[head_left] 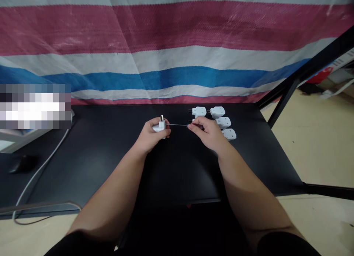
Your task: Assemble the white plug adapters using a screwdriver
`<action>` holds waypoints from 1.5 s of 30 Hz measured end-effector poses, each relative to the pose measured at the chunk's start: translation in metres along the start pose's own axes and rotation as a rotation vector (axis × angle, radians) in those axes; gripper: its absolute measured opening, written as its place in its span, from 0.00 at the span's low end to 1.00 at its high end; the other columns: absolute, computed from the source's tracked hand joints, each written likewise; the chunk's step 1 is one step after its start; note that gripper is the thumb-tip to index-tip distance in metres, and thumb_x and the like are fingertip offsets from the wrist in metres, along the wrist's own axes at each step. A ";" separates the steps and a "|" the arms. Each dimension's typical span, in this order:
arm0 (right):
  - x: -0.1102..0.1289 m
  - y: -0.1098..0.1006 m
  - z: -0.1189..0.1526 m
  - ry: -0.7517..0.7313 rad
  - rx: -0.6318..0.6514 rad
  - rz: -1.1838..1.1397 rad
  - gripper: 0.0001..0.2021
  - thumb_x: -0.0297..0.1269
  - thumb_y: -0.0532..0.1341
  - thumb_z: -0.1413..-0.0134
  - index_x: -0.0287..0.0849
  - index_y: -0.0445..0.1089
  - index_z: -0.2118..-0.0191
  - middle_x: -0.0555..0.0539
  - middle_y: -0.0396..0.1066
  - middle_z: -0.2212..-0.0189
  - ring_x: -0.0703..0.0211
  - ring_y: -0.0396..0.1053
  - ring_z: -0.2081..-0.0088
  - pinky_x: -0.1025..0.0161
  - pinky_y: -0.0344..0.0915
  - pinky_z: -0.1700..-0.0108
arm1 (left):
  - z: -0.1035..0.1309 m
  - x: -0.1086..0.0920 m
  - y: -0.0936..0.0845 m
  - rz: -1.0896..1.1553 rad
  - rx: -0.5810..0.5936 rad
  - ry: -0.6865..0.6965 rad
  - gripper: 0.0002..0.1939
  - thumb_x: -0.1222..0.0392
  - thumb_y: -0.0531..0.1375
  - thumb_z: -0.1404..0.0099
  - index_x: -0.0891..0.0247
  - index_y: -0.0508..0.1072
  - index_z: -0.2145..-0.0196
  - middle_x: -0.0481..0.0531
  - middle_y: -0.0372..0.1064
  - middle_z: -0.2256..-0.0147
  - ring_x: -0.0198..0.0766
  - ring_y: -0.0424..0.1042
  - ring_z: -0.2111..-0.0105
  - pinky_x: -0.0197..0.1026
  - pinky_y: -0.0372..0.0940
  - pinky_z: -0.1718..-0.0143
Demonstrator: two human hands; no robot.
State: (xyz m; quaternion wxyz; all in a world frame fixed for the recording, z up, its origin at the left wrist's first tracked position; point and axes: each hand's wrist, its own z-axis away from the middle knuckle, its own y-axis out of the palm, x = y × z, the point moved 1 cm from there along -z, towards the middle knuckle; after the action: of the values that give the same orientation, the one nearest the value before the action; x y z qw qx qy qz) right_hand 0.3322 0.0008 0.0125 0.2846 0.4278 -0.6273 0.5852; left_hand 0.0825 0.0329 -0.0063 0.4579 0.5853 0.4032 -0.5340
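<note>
My left hand (150, 135) is closed around a white plug adapter (162, 126), whose metal prong points up and away from me. In my right hand (207, 132) the fingers pinch a screwdriver (177, 125); its thin metal shaft runs left to the adapter's side. Whether the tip sits in a screw is too small to tell. The screwdriver's handle is mostly hidden by the fingers. Beyond and beside my right hand, several more white plug adapters (223, 122) lie on the black table (177, 167), one partly covered by the fingers.
A black mouse (24, 164) and a pale cable (45, 162) lie at the table's left, near a white box (16, 142) below a blurred patch. A striped tarp (171, 77) hangs behind the table. Black metal bars (284, 90) frame the right side.
</note>
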 end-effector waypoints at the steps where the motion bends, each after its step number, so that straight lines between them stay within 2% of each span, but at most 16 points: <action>1: 0.001 0.001 -0.001 0.005 0.005 0.005 0.21 0.58 0.65 0.30 0.46 0.74 0.66 0.50 0.72 0.73 0.56 0.67 0.70 0.56 0.60 0.64 | 0.000 0.000 0.000 -0.007 0.001 0.005 0.13 0.64 0.75 0.49 0.63 0.79 0.65 0.46 0.73 0.72 0.32 0.72 0.74 0.36 0.68 0.69; 4: 0.005 0.002 -0.001 0.003 0.021 0.018 0.26 0.60 0.58 0.26 0.45 0.72 0.70 0.49 0.70 0.75 0.56 0.67 0.70 0.55 0.60 0.63 | 0.000 -0.001 0.000 -0.016 0.016 0.000 0.12 0.64 0.74 0.48 0.63 0.79 0.65 0.45 0.73 0.73 0.32 0.72 0.74 0.36 0.68 0.69; 6: 0.005 0.002 -0.001 -0.027 0.027 0.012 0.22 0.58 0.58 0.25 0.46 0.72 0.64 0.50 0.71 0.72 0.57 0.68 0.69 0.55 0.61 0.61 | 0.000 0.001 0.000 0.009 0.023 -0.019 0.12 0.64 0.74 0.48 0.64 0.79 0.66 0.45 0.72 0.73 0.32 0.72 0.75 0.35 0.68 0.69; 8: 0.002 0.002 0.000 -0.058 0.037 0.001 0.15 0.54 0.63 0.27 0.47 0.71 0.57 0.51 0.72 0.70 0.57 0.67 0.69 0.56 0.62 0.62 | -0.001 0.003 0.001 0.045 0.021 -0.041 0.12 0.64 0.74 0.49 0.64 0.79 0.66 0.45 0.72 0.73 0.31 0.72 0.75 0.35 0.68 0.70; 10: -0.002 0.002 0.000 -0.068 0.022 -0.025 0.13 0.51 0.66 0.30 0.48 0.71 0.55 0.51 0.72 0.69 0.57 0.67 0.68 0.56 0.63 0.61 | -0.002 0.004 0.001 0.064 0.013 -0.061 0.13 0.64 0.74 0.49 0.64 0.79 0.66 0.45 0.72 0.73 0.31 0.71 0.75 0.36 0.68 0.70; 14: -0.007 0.001 -0.003 -0.050 -0.047 -0.047 0.17 0.55 0.66 0.31 0.47 0.72 0.63 0.50 0.73 0.70 0.55 0.69 0.67 0.56 0.63 0.61 | -0.001 0.004 0.003 0.029 0.018 -0.065 0.13 0.64 0.73 0.50 0.64 0.78 0.66 0.45 0.72 0.73 0.31 0.72 0.76 0.36 0.68 0.70; 18: -0.004 0.000 -0.004 -0.035 -0.037 0.078 0.24 0.60 0.59 0.26 0.47 0.69 0.68 0.50 0.68 0.74 0.56 0.66 0.70 0.55 0.60 0.63 | 0.000 0.002 0.004 0.009 0.045 -0.053 0.13 0.64 0.73 0.50 0.64 0.78 0.66 0.45 0.72 0.73 0.31 0.72 0.76 0.36 0.68 0.70; 20: -0.001 0.000 -0.002 -0.044 0.014 0.109 0.22 0.59 0.58 0.25 0.47 0.69 0.64 0.50 0.69 0.73 0.56 0.67 0.69 0.55 0.60 0.63 | -0.001 0.002 0.003 0.055 0.033 -0.076 0.14 0.63 0.74 0.50 0.64 0.78 0.66 0.45 0.72 0.73 0.32 0.72 0.76 0.36 0.69 0.71; 24: -0.002 0.000 0.001 -0.049 0.096 0.076 0.14 0.54 0.65 0.29 0.49 0.69 0.54 0.51 0.73 0.69 0.56 0.68 0.70 0.56 0.63 0.62 | -0.003 0.004 0.002 0.131 0.017 -0.174 0.15 0.59 0.75 0.48 0.64 0.77 0.65 0.47 0.72 0.74 0.33 0.72 0.77 0.36 0.70 0.74; 29: -0.006 -0.002 -0.002 -0.048 0.037 0.053 0.16 0.55 0.65 0.29 0.47 0.72 0.61 0.50 0.73 0.71 0.56 0.69 0.69 0.56 0.63 0.63 | -0.003 0.006 0.002 0.113 0.032 -0.177 0.15 0.56 0.76 0.46 0.65 0.78 0.65 0.48 0.73 0.75 0.33 0.72 0.77 0.35 0.70 0.75; 32: -0.005 -0.002 -0.004 -0.024 0.063 0.109 0.21 0.58 0.62 0.27 0.47 0.72 0.65 0.51 0.69 0.75 0.57 0.66 0.71 0.56 0.59 0.65 | -0.002 0.005 0.001 0.090 0.042 -0.138 0.14 0.57 0.75 0.45 0.65 0.78 0.65 0.47 0.73 0.74 0.33 0.73 0.76 0.35 0.71 0.74; 35: -0.001 -0.001 -0.004 -0.055 0.104 0.109 0.22 0.57 0.58 0.24 0.46 0.74 0.64 0.49 0.73 0.72 0.55 0.69 0.69 0.56 0.61 0.63 | -0.003 0.005 0.000 0.112 0.037 -0.136 0.15 0.57 0.76 0.45 0.65 0.78 0.64 0.47 0.73 0.74 0.33 0.73 0.76 0.35 0.71 0.73; 39: 0.001 0.001 -0.001 -0.084 0.119 0.035 0.12 0.50 0.64 0.28 0.49 0.73 0.52 0.49 0.77 0.65 0.55 0.72 0.66 0.55 0.67 0.59 | -0.004 0.006 0.001 0.138 0.009 -0.159 0.15 0.57 0.77 0.46 0.65 0.78 0.65 0.47 0.73 0.74 0.33 0.73 0.76 0.35 0.72 0.73; 45: -0.009 0.001 -0.001 -0.070 0.051 -0.033 0.12 0.51 0.68 0.32 0.48 0.75 0.56 0.48 0.79 0.65 0.53 0.75 0.64 0.53 0.69 0.58 | -0.003 0.007 0.001 0.163 0.042 -0.170 0.15 0.54 0.76 0.43 0.64 0.78 0.64 0.48 0.74 0.75 0.34 0.74 0.77 0.36 0.74 0.73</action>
State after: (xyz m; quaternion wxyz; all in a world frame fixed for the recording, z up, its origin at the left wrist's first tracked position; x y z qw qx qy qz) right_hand 0.3353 0.0037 0.0045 0.2612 0.4655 -0.6146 0.5808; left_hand 0.0850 0.0357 -0.0135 0.5201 0.5781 0.3027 -0.5511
